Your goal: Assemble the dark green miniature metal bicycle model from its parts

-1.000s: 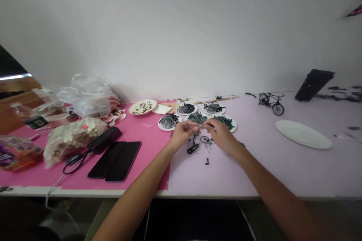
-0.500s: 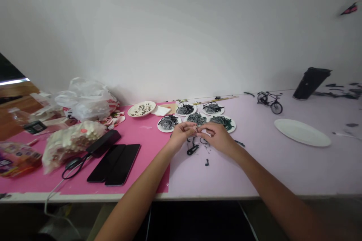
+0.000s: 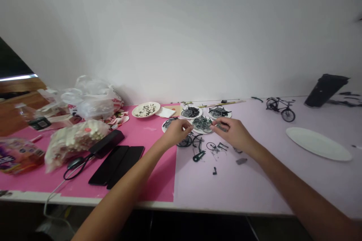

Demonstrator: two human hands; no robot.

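Note:
My left hand [image 3: 177, 131] hovers over the near edge of the small plates, thumb and finger pinched together; anything between them is too small to make out. To its right, my right hand [image 3: 232, 132] is also pinched, its fingertips by the middle plate of grey toy bicycle wheels [image 3: 202, 123]. Below the hands lie a dark toy bicycle frame [image 3: 198, 141], a green chain-guard-shaped part [image 3: 199, 156], a small wheel [image 3: 211, 146] and a little black piece [image 3: 215, 171]. My hands partly hide the plates at either side.
An assembled toy bicycle [image 3: 281, 108] stands at the right, behind a white oval plate [image 3: 318, 144]. A black cup [image 3: 325, 90] leans near the wall. On the left are black phones [image 3: 117, 165], a stuffed plastic bag [image 3: 76, 141] and a plate of small bits [image 3: 146, 109].
My hands were together over the parts; now they are apart, the right one further right. The view has shifted slightly, and more of the loose parts below shows.

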